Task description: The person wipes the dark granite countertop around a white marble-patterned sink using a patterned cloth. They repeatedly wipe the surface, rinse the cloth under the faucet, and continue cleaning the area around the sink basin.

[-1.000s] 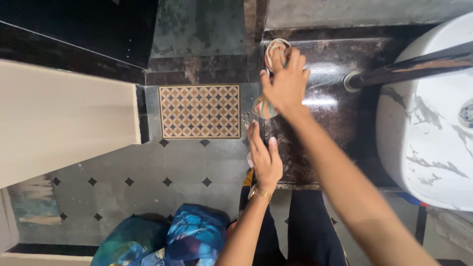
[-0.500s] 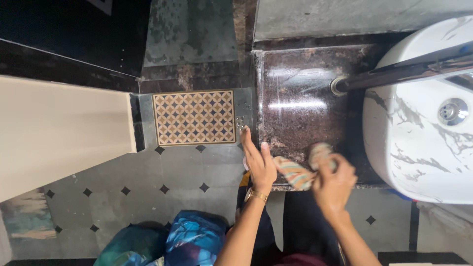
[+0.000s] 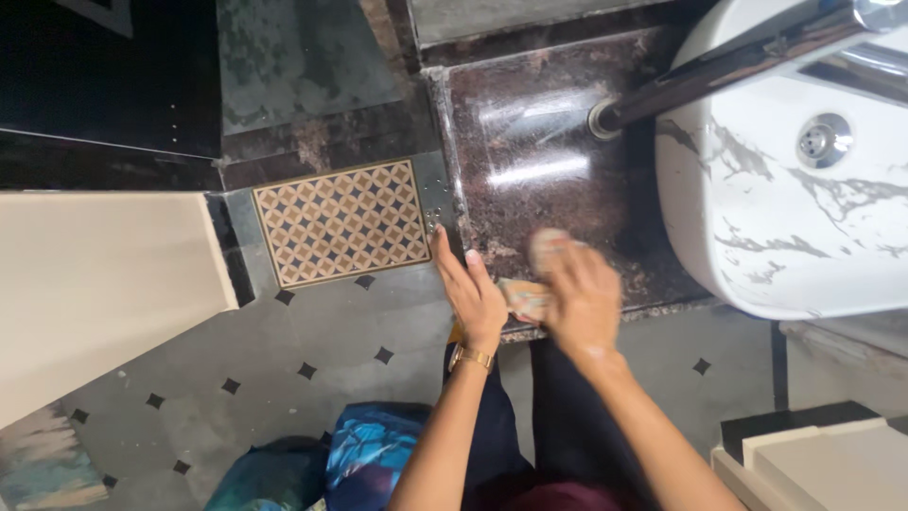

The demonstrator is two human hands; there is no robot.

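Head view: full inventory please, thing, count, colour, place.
Countertop: one, dark brown polished stone, upper middle.
Basin: one, white with grey marbling, right, on the countertop.
Drain: one, silver, inside the basin.
Faucet: one, dark metal, from the countertop out over the basin.
Cloth: one, striped orange and pale, at the countertop's front edge, under the right hand.
Patterned tile: one, tan and dark lattice, left of the countertop.
Floor: grey tiles with small black diamonds, lower left.
Bags: blue and teal bundle, bottom, count unclear.
Watch: one, gold, left wrist.
Left hand: flat against the countertop's left edge.
Right hand: blurred, pressing the cloth.
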